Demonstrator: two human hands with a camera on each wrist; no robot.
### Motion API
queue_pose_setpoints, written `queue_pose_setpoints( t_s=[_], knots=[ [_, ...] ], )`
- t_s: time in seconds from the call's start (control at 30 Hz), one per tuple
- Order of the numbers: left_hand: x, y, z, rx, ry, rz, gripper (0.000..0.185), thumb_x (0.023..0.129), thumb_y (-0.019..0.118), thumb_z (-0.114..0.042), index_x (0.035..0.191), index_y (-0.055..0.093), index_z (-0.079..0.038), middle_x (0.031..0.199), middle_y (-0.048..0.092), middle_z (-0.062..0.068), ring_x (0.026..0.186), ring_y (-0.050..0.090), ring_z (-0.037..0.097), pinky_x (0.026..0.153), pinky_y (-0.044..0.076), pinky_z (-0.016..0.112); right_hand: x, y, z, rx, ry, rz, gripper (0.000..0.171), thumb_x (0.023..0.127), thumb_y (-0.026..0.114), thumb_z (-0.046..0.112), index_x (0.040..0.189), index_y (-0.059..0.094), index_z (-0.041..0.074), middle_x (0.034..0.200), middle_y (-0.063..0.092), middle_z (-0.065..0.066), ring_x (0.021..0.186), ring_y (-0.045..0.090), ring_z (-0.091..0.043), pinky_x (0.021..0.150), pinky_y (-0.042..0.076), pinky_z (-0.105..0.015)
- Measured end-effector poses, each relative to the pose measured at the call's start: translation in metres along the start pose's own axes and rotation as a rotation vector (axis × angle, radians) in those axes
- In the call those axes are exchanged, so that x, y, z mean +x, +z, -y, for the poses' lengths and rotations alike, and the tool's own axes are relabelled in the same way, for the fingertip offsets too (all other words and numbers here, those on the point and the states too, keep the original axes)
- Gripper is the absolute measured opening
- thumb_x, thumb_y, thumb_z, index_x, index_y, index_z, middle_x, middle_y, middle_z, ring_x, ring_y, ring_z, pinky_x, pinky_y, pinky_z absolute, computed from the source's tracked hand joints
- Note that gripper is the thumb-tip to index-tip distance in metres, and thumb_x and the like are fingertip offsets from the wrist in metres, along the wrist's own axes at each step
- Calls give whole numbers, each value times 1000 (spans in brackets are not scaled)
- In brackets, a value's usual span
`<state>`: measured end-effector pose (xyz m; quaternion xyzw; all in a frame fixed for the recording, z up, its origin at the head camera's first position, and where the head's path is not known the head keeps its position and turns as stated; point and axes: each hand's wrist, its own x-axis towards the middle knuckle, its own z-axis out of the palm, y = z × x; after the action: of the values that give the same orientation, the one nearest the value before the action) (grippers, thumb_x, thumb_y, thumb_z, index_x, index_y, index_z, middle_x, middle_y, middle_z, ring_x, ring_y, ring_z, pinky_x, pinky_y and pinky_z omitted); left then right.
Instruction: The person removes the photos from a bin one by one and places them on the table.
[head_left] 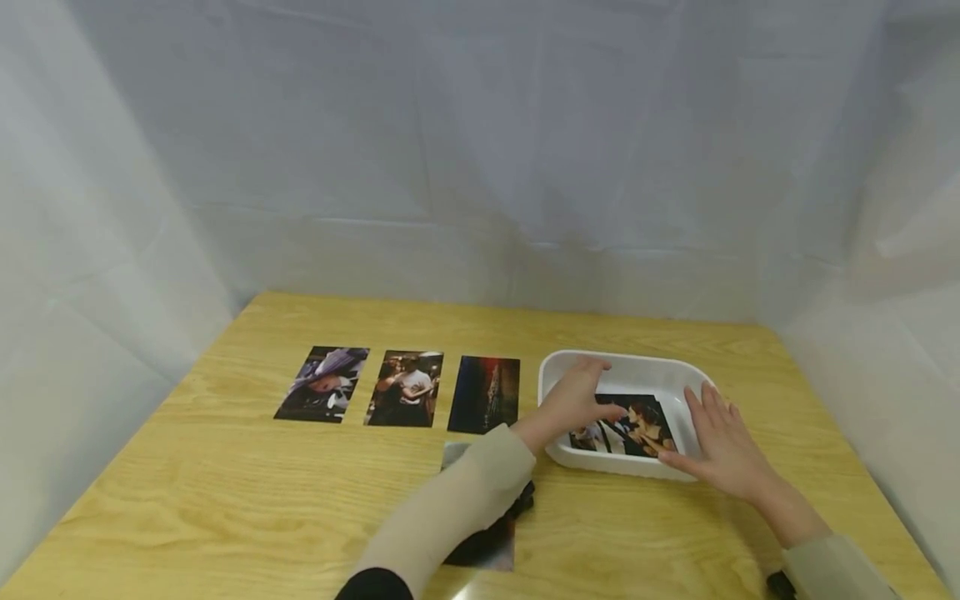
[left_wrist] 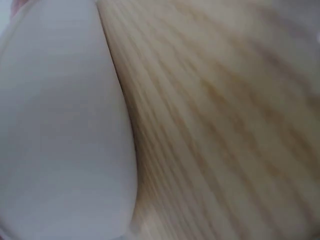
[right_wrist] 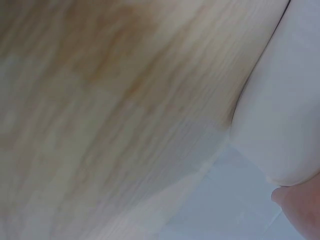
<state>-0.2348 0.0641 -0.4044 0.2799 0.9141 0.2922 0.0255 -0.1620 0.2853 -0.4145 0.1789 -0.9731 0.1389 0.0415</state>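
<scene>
L hand (head_left: 573, 400): in white tray (head_left: 626, 367), fingers curled, pinching photo (head_left: 626, 425) at its left edge | R hand (head_left: 720, 446): fingers straight, slightly apart, steadying tray's right rim | photo lies flat in tray | three prints (head_left: 405, 388) in a row on table (head_left: 225, 500), left of tray

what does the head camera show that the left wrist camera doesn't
Only the head view shows both hands: the left hand reaching into the white tray onto a photo, the right hand resting on the tray's near right rim, three photos in a row, and another photo under the left sleeve. Only the left wrist view gives a blurred close-up of the tray's outer wall. Both share the tray and the wooden table.
</scene>
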Motion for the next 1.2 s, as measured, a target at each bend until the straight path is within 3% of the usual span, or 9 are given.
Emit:
queue_pose_setpoints(
  t_s=[0.17,0.33,0.53,0.67,0.93,1.03,1.2],
  knots=[
    [4,9,1,136,-23,126,85,71,69,-46,136,31,-5,136,34,9,124,32,18,100,26,34,-1,3,-1,6,-8,-14,97,78,59,50,136,11,-12,136,2,-38,126,2,-46,98,1,-58],
    [4,17,2,271,-103,255,101,64,67,-58,140,22,-9,141,27,4,128,24,16,100,19,50,-2,7,-2,0,-15,-23,98,78,58,50,136,10,-12,136,2,-38,126,3,-46,99,-2,-56],
    [5,21,3,428,-176,321,97,60,68,-61,136,32,-13,136,35,0,124,29,15,96,22,53,-2,7,-3,-8,-18,-31,98,78,58,51,136,10,-11,136,3,-38,126,2,-46,97,3,-58],
    [5,23,3,457,-198,337,91,60,71,-56,133,37,-15,131,40,-1,120,35,15,94,25,52,-2,8,-3,-10,-19,-21,99,77,58,51,136,9,-11,136,2,-38,127,1,-45,97,3,-59],
    [5,21,3,467,-182,287,89,56,75,-55,129,41,-16,127,43,-1,115,38,15,90,30,49,-1,7,-3,-12,-17,-27,98,78,58,51,136,10,-11,136,3,-38,127,2,-45,97,4,-59],
    [5,20,2,472,-149,221,82,55,77,-53,122,46,-16,122,46,0,112,40,16,88,32,47,-1,6,-3,-13,-18,-35,98,77,58,51,136,11,-11,136,4,-38,127,4,-45,97,5,-59],
    [6,16,1,497,-82,99,60,66,72,-47,115,53,-17,110,50,-1,103,46,16,83,39,39,-1,6,-4,-7,-23,-41,97,78,58,50,136,10,-11,136,3,-38,127,3,-45,97,4,-59]
  ],
)
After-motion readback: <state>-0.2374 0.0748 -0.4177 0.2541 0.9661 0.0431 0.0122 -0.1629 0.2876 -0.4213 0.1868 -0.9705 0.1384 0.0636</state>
